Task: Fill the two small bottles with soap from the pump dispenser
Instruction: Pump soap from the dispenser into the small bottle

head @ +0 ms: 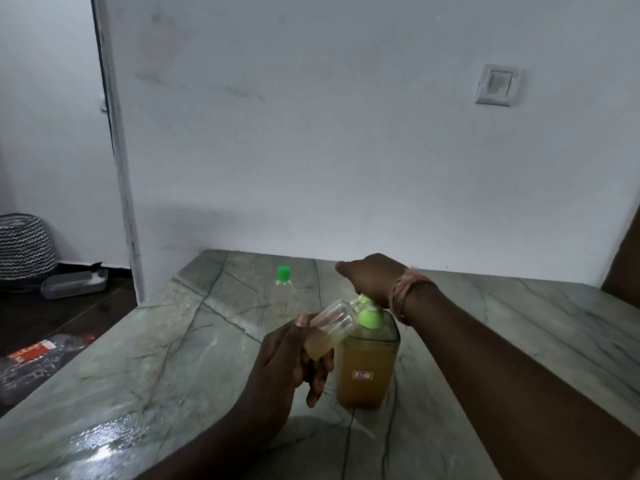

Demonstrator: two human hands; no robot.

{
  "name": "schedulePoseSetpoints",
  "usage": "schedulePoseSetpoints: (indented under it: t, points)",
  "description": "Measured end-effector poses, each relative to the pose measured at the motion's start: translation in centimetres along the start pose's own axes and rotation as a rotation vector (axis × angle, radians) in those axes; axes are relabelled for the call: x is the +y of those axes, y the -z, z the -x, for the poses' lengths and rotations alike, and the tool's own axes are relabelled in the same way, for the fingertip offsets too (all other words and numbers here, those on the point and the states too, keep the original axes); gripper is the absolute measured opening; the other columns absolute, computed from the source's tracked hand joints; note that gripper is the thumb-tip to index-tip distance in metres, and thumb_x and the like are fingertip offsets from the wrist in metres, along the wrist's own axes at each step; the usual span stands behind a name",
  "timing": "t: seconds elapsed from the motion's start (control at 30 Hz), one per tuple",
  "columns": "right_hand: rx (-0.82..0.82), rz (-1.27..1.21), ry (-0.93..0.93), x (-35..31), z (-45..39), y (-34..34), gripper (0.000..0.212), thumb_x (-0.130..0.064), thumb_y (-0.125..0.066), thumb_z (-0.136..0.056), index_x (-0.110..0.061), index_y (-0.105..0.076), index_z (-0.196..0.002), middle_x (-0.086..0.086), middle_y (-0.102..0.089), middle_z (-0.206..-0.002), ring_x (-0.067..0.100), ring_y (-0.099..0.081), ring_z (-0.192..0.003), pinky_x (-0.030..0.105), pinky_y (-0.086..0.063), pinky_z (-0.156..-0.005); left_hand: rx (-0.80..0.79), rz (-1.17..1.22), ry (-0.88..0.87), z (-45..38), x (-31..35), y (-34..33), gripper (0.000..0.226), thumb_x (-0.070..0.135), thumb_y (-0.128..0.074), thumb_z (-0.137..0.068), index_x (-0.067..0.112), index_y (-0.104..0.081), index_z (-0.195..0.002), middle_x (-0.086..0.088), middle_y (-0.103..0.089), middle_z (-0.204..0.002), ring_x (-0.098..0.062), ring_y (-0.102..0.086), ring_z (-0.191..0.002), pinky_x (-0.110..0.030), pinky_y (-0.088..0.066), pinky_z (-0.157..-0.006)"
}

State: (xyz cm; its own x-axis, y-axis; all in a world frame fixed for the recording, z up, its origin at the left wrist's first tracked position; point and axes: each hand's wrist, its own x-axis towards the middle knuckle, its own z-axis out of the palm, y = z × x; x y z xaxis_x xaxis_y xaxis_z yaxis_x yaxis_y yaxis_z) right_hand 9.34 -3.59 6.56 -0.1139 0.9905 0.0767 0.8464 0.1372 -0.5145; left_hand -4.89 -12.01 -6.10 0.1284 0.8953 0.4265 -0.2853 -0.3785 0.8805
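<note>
A clear pump dispenser (365,372) full of amber soap stands on the marble table (173,358); its green pump head (367,315) is under my right hand (372,277), which presses down on it. My left hand (287,362) holds a small uncapped clear bottle (329,329) tilted, its mouth against the pump spout. A little pale soap sits in that bottle's lower end. A second small clear bottle (283,294) with a green cap stands upright farther back on the table.
A white wall with a switch plate (497,84) rises just behind the table. Left of the table are a door frame, a patterned basket (24,247), a grey tray (74,284) and a red packet (33,351) on the dark floor.
</note>
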Motion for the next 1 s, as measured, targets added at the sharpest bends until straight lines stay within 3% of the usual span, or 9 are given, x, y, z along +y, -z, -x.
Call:
schedulePoseSetpoints:
  t: [0.13, 0.27, 0.33, 0.43, 0.57, 0.7, 0.8, 0.9, 1.0]
  points:
    - [0.035, -0.146, -0.103, -0.4, -0.5, 1.5, 0.035, -0.036, -0.044, -0.092, -0.012, -0.054, -0.068, 0.004, -0.055, -0.067, 0.019, -0.043, -0.051, 0.023, -0.03, -0.049, -0.012, -0.017, 0.0, 0.0, 0.0, -0.1, 0.051, 0.052, -0.044, -0.095, 0.014, -0.067, -0.12, -0.021, -0.062, -0.075, -0.023, -0.05, -0.048, -0.026, -0.043, -0.041]
    - [0.166, 0.054, -0.024, 0.1, -1.1, -0.1, 0.04, -0.041, -0.044, -0.092, -0.013, -0.05, -0.065, 0.004, -0.053, -0.071, 0.027, -0.056, -0.076, 0.027, -0.04, -0.068, -0.016, -0.025, -0.004, -0.1, -0.2, 0.0, 0.056, 0.057, -0.046, -0.092, 0.016, -0.067, -0.123, -0.02, -0.063, -0.076, -0.023, -0.051, -0.048, -0.027, -0.043, -0.041]
    - [0.197, 0.085, 0.002, 0.5, -1.0, -0.6, 0.042, -0.04, -0.041, -0.095, -0.018, -0.045, -0.059, 0.002, -0.051, -0.069, 0.026, -0.057, -0.077, 0.029, -0.043, -0.071, -0.01, -0.021, -0.014, -0.2, -0.3, 0.0, 0.052, 0.053, -0.043, -0.096, 0.013, -0.067, -0.121, -0.022, -0.062, -0.075, -0.025, -0.049, -0.048, -0.026, -0.043, -0.042]
    - [0.158, 0.066, -0.014, 0.6, -0.9, -0.7, 0.045, -0.038, -0.041, -0.095, -0.015, -0.045, -0.057, 0.002, -0.049, -0.062, 0.02, -0.051, -0.061, 0.027, -0.039, -0.061, -0.006, -0.028, -0.02, -0.1, -0.5, -0.1, 0.052, 0.048, -0.04, -0.096, 0.01, -0.068, -0.117, -0.021, -0.062, -0.074, -0.025, -0.048, -0.048, -0.026, -0.043, -0.042]
    - [0.127, 0.147, -0.007, -0.1, -0.8, -0.2, 0.043, -0.044, -0.044, -0.094, -0.018, -0.042, -0.059, -0.001, -0.045, -0.062, 0.025, -0.052, -0.074, 0.028, -0.039, -0.069, -0.004, -0.022, -0.016, 0.1, 0.0, -0.3, 0.05, 0.05, -0.041, -0.095, 0.015, -0.068, -0.119, -0.019, -0.062, -0.074, -0.024, -0.048, -0.049, -0.026, -0.043, -0.042]
    - [0.144, 0.066, -0.017, 0.4, -1.0, -0.2, 0.042, -0.038, -0.045, -0.092, -0.015, -0.045, -0.056, 0.002, -0.049, -0.061, 0.021, -0.05, -0.061, 0.025, -0.035, -0.056, -0.015, -0.027, -0.009, 0.0, -0.1, -0.2, 0.05, 0.05, -0.042, -0.094, 0.016, -0.068, -0.12, -0.019, -0.062, -0.074, -0.023, -0.05, -0.049, -0.026, -0.043, -0.041]
    - [0.091, 0.083, -0.027, 0.5, -0.8, -0.6, 0.04, -0.027, -0.046, -0.094, -0.015, -0.043, -0.057, 0.004, -0.046, -0.063, 0.023, -0.049, -0.066, 0.025, -0.037, -0.06, -0.007, -0.024, -0.013, 0.0, -0.2, -0.2, 0.049, 0.048, -0.041, -0.095, 0.014, -0.068, -0.117, -0.019, -0.062, -0.074, -0.022, -0.051, -0.049, -0.025, -0.043, -0.041]
    - [0.112, 0.08, -0.027, 0.3, -0.4, -0.2, 0.036, -0.029, -0.05, -0.088, -0.014, -0.046, -0.055, 0.004, -0.051, -0.06, 0.02, -0.048, -0.056, 0.026, -0.035, -0.053, 0.003, -0.043, -0.01, 0.1, -0.1, -0.1, 0.049, 0.046, -0.038, -0.098, 0.011, -0.068, -0.117, -0.019, -0.062, -0.075, -0.024, -0.05, -0.051, -0.025, -0.043, -0.042]
    - [0.14, 0.149, 0.005, -0.3, -0.2, 0.3, 0.035, -0.035, -0.051, -0.089, -0.015, -0.049, -0.06, 0.003, -0.057, -0.068, 0.019, -0.054, -0.062, 0.025, -0.04, -0.056, 0.01, -0.059, -0.014, 0.2, 0.0, -0.3, 0.047, 0.045, -0.037, -0.098, 0.016, -0.068, -0.117, -0.017, -0.063, -0.075, -0.025, -0.05, -0.05, -0.026, -0.043, -0.042]
